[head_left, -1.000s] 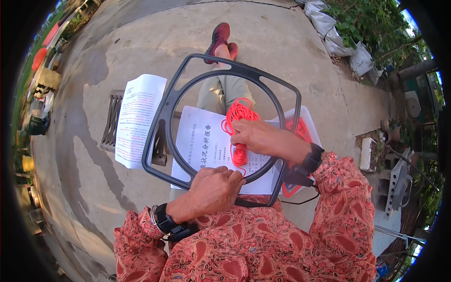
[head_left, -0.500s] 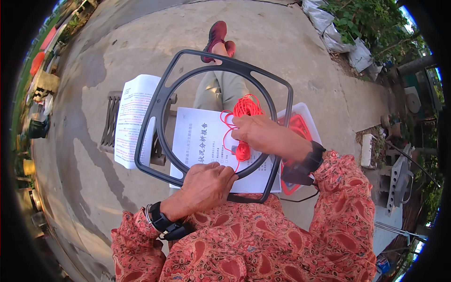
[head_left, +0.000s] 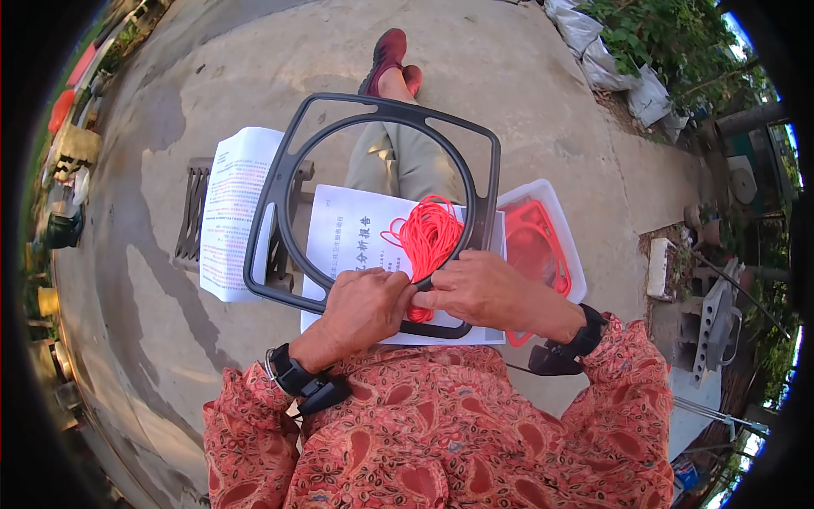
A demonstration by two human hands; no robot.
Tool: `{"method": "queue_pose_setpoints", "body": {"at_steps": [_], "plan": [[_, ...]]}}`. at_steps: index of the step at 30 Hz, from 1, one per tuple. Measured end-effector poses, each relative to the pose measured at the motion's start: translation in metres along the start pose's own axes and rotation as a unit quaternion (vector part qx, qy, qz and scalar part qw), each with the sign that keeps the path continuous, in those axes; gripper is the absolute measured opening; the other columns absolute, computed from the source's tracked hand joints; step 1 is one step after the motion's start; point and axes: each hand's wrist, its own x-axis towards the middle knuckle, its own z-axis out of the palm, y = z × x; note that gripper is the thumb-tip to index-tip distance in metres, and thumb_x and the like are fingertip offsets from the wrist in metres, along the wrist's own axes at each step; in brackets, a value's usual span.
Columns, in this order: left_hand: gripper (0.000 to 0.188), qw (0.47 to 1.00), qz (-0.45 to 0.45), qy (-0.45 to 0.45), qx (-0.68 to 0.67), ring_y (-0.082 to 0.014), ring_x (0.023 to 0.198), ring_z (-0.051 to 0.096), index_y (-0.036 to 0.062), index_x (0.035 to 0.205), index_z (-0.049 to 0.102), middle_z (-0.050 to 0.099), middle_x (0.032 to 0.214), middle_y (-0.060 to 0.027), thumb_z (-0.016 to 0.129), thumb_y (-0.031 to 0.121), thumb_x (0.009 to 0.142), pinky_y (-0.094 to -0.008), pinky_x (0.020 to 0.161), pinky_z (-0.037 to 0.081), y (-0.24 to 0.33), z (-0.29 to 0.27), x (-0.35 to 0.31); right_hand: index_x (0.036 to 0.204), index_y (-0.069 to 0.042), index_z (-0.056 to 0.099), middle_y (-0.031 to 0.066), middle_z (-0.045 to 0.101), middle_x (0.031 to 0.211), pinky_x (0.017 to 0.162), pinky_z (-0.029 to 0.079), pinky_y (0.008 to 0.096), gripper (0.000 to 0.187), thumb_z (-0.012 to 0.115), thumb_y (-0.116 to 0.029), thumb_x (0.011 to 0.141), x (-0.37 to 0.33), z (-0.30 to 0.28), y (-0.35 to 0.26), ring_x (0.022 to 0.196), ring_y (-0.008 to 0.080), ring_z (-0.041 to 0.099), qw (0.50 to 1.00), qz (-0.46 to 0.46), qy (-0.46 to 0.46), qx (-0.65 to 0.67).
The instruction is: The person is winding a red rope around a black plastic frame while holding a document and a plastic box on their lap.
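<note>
A dark grey plastic frame with a large round opening is held over my lap. My left hand is closed on its near rim. Right beside it, my right hand is closed with thumb and fingers pinched on the red cord at that rim, the two hands nearly touching. A loose bundle of red cord shows inside the round opening, just beyond my fingers. A smaller clump of it is visible below the right fingertips. Exactly how the cord passes the rim is hidden by my fingers.
Printed sheets lie on my lap under the frame. Another printed page rests to the left on a slatted grey stool. On the right stands a white plastic tub with red items. White sacks and plants line the far right.
My right hand has let go of the cord bundle and come down beside my left hand at the near rim. The bundle has spread out, and the frame has shifted slightly left.
</note>
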Motion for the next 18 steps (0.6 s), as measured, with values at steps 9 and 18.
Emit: {"method": "queue_pose_setpoints", "body": {"at_steps": [9, 18], "plan": [[0.024, 0.997, -0.066, 0.021, -0.024, -0.0368, 0.061, 0.063, 0.0070, 0.078, 0.059, 0.062, 0.062, -0.0153, 0.057, 0.025, 0.094, -0.0491, 0.057, 0.047, -0.007, 0.003, 0.004, 0.104, -0.009, 0.062, 0.0029, 0.057, 0.085, 0.063, 0.049, 0.0324, 0.027, 0.066, -0.011, 0.078, -0.006, 0.042, 0.006, 0.083, 0.0186, 0.060, 0.997, 0.029, 0.070, -0.025], [0.026, 0.994, -0.076, 0.011, -0.079, -0.0394, 0.059, 0.061, 0.0058, 0.079, 0.060, 0.061, 0.060, -0.0168, 0.056, 0.026, 0.094, -0.0513, 0.056, 0.046, 0.005, 0.001, 0.016, 0.098, 0.000, 0.066, 0.0029, 0.056, 0.090, 0.074, 0.049, 0.0270, 0.019, 0.060, 0.003, 0.080, -0.028, 0.007, -0.014, 0.082, 0.0152, 0.059, 0.827, 0.259, 0.292, 0.405]]}}
